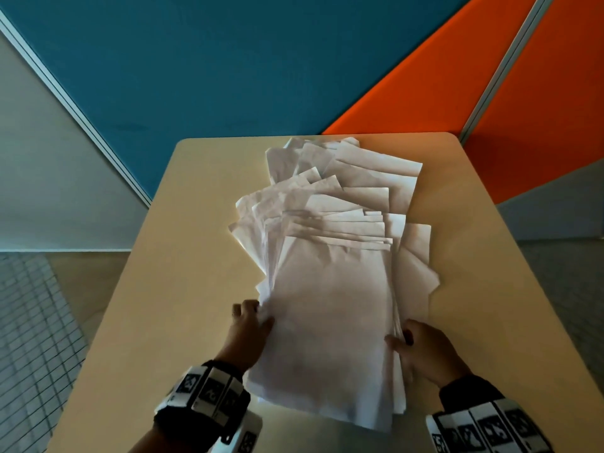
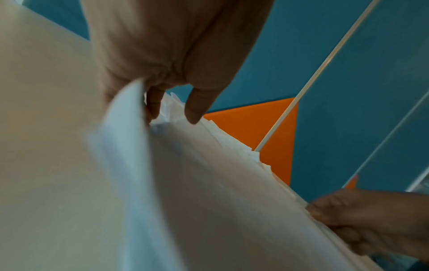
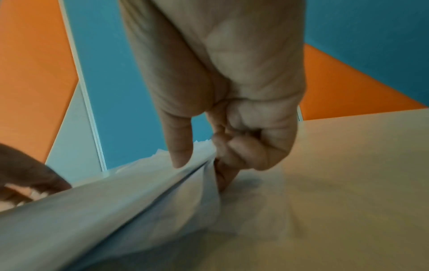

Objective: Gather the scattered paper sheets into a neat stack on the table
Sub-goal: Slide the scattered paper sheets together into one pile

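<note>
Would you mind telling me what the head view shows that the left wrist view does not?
Only the head view shows the whole fanned spread of paper sheets, the table edges and both wristbands. Only the left wrist view shows the left hand fingers curled under the sheets' lifted edge, thumb above. Both show the right hand gripping the opposite edge.

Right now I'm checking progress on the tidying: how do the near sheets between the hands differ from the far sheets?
The near sheets lie roughly squared, edges close together; the far sheets fan out, corners at different angles. The left hand and right hand grip the near sheets' side edges; nothing touches the far sheets. Both are white, creased, and overlap on the table.
</note>
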`<state>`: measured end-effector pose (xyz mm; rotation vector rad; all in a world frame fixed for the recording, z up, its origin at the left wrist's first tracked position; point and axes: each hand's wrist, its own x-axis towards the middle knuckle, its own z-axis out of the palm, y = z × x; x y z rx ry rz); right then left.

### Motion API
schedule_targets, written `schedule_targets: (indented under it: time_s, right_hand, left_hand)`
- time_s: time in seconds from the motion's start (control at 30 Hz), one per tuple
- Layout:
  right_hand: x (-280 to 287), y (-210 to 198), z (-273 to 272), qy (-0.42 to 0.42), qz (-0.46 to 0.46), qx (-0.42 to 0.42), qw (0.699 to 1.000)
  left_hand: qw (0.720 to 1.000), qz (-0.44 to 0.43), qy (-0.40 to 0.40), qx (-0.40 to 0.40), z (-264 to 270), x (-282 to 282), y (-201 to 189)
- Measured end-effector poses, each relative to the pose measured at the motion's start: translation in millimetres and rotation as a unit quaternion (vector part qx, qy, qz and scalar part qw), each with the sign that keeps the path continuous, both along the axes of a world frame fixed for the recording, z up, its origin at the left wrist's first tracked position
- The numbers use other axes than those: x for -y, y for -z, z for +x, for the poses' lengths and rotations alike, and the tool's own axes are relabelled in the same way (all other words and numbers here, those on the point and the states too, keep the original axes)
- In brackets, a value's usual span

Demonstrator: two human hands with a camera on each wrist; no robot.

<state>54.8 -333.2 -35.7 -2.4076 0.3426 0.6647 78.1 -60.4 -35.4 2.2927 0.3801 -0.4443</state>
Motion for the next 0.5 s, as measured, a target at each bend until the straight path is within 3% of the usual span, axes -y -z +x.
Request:
schedule_targets:
  time_s: [0.17, 0.33, 0.5]
  right_hand:
    - [-12, -3, 28, 0.031, -0.013, 0.034, 0.999]
    - [-16, 14, 38, 0.054, 0.0, 0.047, 0.997]
    - [-7, 16, 32, 0.077, 0.008, 0.074, 0.994]
  left_hand:
    - [0.998, -0.009, -0.061, 0.034, 51, -9, 7]
    - [0.997, 0.06, -0.022, -0.043, 75, -4, 5]
    - [0.998, 0.034, 0.055, 0.006, 67, -15, 7]
